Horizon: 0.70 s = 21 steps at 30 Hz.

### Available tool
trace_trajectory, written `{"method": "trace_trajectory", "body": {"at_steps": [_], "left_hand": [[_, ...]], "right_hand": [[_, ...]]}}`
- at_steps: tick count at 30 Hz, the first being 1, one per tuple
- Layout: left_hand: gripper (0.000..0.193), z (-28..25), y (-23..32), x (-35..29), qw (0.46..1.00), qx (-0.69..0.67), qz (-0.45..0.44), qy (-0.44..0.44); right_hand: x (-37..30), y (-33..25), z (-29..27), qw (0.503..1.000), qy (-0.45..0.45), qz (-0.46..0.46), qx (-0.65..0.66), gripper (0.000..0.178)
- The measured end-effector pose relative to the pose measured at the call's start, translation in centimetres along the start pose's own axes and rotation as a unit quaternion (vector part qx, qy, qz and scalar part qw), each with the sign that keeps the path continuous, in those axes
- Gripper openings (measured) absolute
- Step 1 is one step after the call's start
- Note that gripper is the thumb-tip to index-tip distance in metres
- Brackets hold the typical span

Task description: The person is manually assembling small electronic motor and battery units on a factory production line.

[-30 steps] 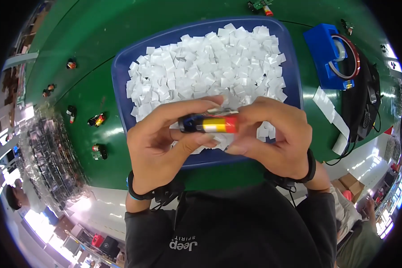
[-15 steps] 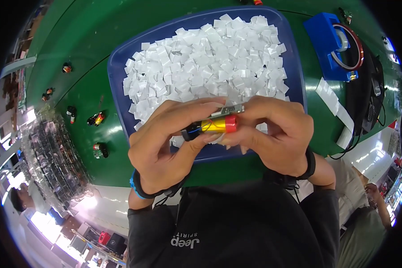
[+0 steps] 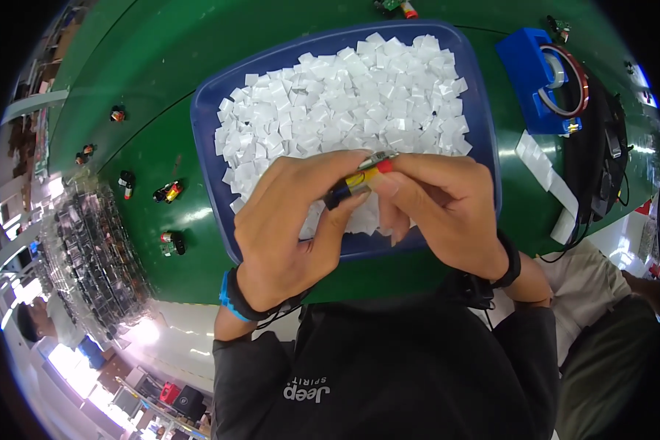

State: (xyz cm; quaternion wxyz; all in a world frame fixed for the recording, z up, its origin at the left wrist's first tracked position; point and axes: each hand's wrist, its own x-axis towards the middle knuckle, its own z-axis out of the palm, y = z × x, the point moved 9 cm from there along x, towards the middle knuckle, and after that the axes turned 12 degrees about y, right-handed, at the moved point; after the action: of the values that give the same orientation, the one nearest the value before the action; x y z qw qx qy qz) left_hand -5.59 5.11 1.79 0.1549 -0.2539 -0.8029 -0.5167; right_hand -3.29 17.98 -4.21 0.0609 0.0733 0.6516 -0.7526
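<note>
Between my two hands, over the near side of the blue tray (image 3: 204, 158), is a small cylindrical battery (image 3: 359, 179) with a yellow middle, a red end and a black end. A small circuit board (image 3: 376, 159) shows just behind it. My left hand (image 3: 286, 220) pinches the black end between thumb and fingers. At the red end, the thumb and forefinger of my right hand (image 3: 455, 202) are closed on the same piece. White square pieces (image 3: 345, 95) fill the tray, partly hidden behind my hands.
Several battery-and-board assemblies (image 3: 172, 243) lie on the green table (image 3: 154, 271) left of the tray. Stacked assemblies in clear plastic (image 3: 95, 249) stand further left. On the right are a blue tape dispenser (image 3: 524, 81), a white strip (image 3: 543, 172) and a black bag (image 3: 601, 154).
The battery has tilted, its red end rising toward the far side. My right thumb has moved up onto the red end, and the board now shows less.
</note>
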Motion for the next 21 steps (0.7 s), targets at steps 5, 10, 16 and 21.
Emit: {"method": "trace_trajectory", "body": {"at_steps": [5,10,16,21], "left_hand": [[0.023,0.3,-1.5,3.6,0.994,0.045,-0.075,-0.072],[0.034,1.0,-13.6,14.0,0.973,0.094,-0.068,-0.200],[0.034,7.2,-14.0,17.0,0.895,0.251,0.361,-0.074],[0.027,11.6,-12.0,15.8,0.935,0.120,0.258,-0.209]], "right_hand": [[-0.3,0.0,-0.3,1.000,0.011,0.011,0.002,0.026],[-0.1,-1.7,0.5,0.997,-0.018,-0.050,-0.058,0.032],[0.2,-1.1,-0.5,0.997,0.012,-0.049,-0.050,0.026],[0.2,-0.7,-0.7,0.996,-0.003,-0.055,-0.066,0.027]]}}
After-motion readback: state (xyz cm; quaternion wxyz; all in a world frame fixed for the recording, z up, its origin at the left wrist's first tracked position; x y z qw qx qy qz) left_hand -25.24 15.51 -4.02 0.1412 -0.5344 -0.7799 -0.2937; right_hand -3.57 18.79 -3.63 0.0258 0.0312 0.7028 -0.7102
